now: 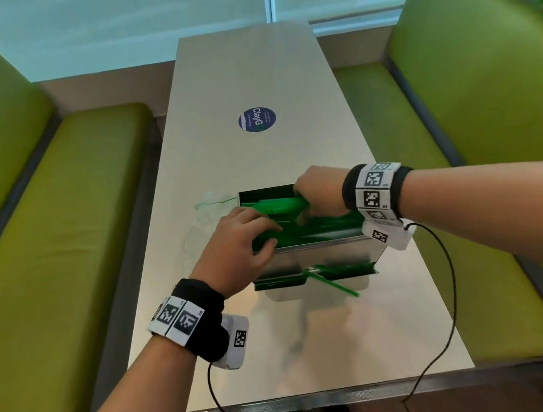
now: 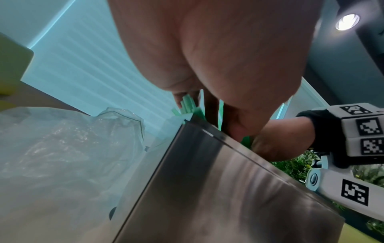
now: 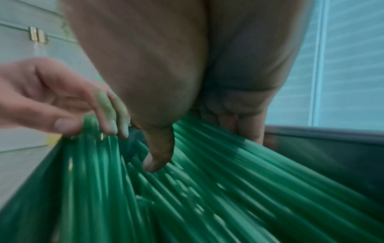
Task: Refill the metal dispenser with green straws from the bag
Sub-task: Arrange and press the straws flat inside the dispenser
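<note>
Both your hands are inside the open-topped shiny metal dispenser box (image 1: 321,254): left hand (image 1: 237,245) pinches green plastic straws (image 1: 321,228); right hand (image 1: 321,189) seemingly grips a bundle through the blur.

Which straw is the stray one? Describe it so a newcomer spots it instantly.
Start at the long pale table between the green benches, then find the metal dispenser under both hands. Along its near side runs a low tray; the stray straw pokes out of it diagonally over the tabletop. The other straws all lie inside the box or tray.
</note>
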The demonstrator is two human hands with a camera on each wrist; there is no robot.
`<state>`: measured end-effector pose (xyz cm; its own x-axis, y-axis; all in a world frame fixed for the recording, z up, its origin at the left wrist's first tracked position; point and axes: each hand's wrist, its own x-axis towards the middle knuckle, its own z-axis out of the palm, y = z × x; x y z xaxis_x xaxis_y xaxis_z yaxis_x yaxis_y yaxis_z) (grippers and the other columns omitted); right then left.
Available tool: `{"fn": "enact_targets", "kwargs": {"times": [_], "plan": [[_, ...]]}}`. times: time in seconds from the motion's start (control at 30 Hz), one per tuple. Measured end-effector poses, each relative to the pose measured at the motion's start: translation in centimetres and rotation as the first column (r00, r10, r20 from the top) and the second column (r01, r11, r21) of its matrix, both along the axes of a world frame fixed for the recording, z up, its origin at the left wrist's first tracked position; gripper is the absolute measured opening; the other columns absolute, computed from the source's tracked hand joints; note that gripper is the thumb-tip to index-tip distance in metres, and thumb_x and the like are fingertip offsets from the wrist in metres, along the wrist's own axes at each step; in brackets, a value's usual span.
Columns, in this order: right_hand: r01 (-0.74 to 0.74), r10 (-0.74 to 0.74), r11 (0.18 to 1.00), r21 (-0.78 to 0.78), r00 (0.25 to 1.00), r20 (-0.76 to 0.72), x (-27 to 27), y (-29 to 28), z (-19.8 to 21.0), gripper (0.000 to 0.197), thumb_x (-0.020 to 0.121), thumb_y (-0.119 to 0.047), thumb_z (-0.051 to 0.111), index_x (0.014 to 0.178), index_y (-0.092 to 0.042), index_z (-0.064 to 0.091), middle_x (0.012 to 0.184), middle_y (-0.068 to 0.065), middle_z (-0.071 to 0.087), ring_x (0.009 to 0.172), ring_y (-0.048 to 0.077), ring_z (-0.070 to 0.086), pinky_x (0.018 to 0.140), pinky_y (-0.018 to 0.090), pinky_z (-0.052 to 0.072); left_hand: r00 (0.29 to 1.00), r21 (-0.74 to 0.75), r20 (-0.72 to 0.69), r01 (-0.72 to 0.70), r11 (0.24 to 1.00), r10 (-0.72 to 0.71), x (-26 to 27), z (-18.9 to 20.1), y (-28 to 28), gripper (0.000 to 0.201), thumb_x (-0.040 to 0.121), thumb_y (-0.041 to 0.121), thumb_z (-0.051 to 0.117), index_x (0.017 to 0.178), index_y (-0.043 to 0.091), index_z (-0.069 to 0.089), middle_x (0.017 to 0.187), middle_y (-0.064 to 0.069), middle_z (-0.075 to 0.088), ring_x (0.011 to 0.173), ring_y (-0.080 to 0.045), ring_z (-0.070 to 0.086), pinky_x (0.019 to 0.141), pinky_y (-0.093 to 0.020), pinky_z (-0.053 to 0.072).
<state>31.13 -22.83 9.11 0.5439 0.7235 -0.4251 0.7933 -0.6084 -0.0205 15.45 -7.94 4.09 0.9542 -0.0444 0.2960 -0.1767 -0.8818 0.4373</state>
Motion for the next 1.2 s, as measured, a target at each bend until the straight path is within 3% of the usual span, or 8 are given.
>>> {"fn": "enact_targets", "kwargs": {"times": [0.2,0.33,0.47,0.63,0.8,0.97,1.07,1.2], "plan": [[0.038,-0.042,0.997,0.072,0.997,0.060,0.1,0.2,1.2,0.058,0.071,-0.058,0.080,0.100,-0.009,0.069,0.093,0.008,0.069,0.078,0.025,0.066,0.072,0.035,0.057,0.976,-0.110,0.077,-0.197,0.974,0.205,-0.8,0.4,0.6,0.027,0.074,0.025,0.084,0.093,0.019,0.066,0.110,0.000,0.050,0.107,-0.019,0.048,0.093,-0.032,0.046],[-0.005,0.000,0.998,0.059,0.996,0.090,-0.4,0.4,1.3,0.049,0.076,-0.052,0.078,0.101,-0.011,0.066,0.092,0.005,0.067,0.078,0.024,0.064,0.069,0.032,0.054,0.941,-0.208,0.016,-0.327,0.922,0.337,-0.5,0.5,0.7,0.053,0.079,0.028,0.080,0.125,0.021,0.054,0.127,-0.003,0.043,0.118,-0.016,0.045,0.100,-0.026,0.041],[-0.043,0.046,0.997,0.067,0.998,-0.052,-0.4,0.6,1.8,0.031,0.086,-0.045,0.072,0.096,-0.015,0.072,0.090,-0.002,0.070,0.085,0.019,0.065,0.080,0.033,0.055,0.963,-0.123,-0.063,-0.266,0.956,0.260,0.0,-0.3,0.1,0.032,0.093,0.026,0.063,0.124,0.019,0.065,0.119,0.001,0.064,0.109,-0.017,0.047,0.099,-0.039,0.045],[-0.065,0.051,0.994,-0.085,0.985,-0.162,-0.4,0.7,1.2,0.050,0.094,-0.042,0.062,0.138,-0.019,0.057,0.130,0.000,0.063,0.117,0.023,0.059,0.102,0.037,0.047,0.977,-0.040,-0.140,-0.169,0.985,0.162,-0.4,-0.3,0.5,0.047,0.094,0.014,0.055,0.140,0.021,0.058,0.136,0.004,0.061,0.121,-0.020,0.037,0.108,-0.030,0.035],[-0.041,0.043,0.999,0.011,0.970,-0.241,-0.4,0.2,0.9,0.032,0.093,-0.037,0.065,0.119,-0.019,0.068,0.112,-0.003,0.069,0.107,0.020,0.063,0.089,0.030,0.049,0.982,-0.153,-0.095,-0.175,0.973,0.162,-1.6,0.0,2.5,0.039,0.093,0.022,0.064,0.131,0.028,0.059,0.132,0.009,0.052,0.123,-0.015,0.046,0.103,-0.029,0.042],[-0.108,0.121,0.993,0.057,0.917,-0.380,-2.0,1.3,0.6,0.049,0.094,-0.026,0.063,0.142,-0.021,0.053,0.130,-0.005,0.062,0.105,0.010,0.056,0.094,0.026,0.044,0.979,-0.215,-0.048,-0.202,0.955,0.197,-2.0,0.2,2.1,0.027,0.084,0.017,0.074,0.110,0.024,0.070,0.106,0.008,0.060,0.080,-0.008,0.060,0.074,-0.023,0.054],[-0.151,0.142,0.988,0.014,0.890,-0.432,-2.5,1.8,0.2,0.049,0.097,-0.024,0.058,0.145,-0.019,0.049,0.128,0.000,0.063,0.105,0.014,0.058,0.100,0.034,0.047,0.982,-0.254,-0.001,-0.184,0.949,0.191,-2.1,0.3,1.5,0.029,0.081,0.011,0.078,0.107,0.022,0.072,0.098,0.009,0.066,0.077,-0.009,0.062,0.075,-0.022,0.055],[-0.107,0.098,0.994,0.009,0.876,-0.472,-2.0,1.6,-0.1,0.045,0.097,-0.032,0.060,0.140,-0.019,0.054,0.124,-0.001,0.067,0.110,0.018,0.062,0.105,0.040,0.045,0.986,-0.402,-0.019,-0.161,0.902,0.168,-2.0,0.4,1.3,0.043,0.080,0.004,0.079,0.118,0.019,0.067,0.111,0.007,0.069,0.094,-0.009,0.068,0.087,-0.027,0.058]]}}
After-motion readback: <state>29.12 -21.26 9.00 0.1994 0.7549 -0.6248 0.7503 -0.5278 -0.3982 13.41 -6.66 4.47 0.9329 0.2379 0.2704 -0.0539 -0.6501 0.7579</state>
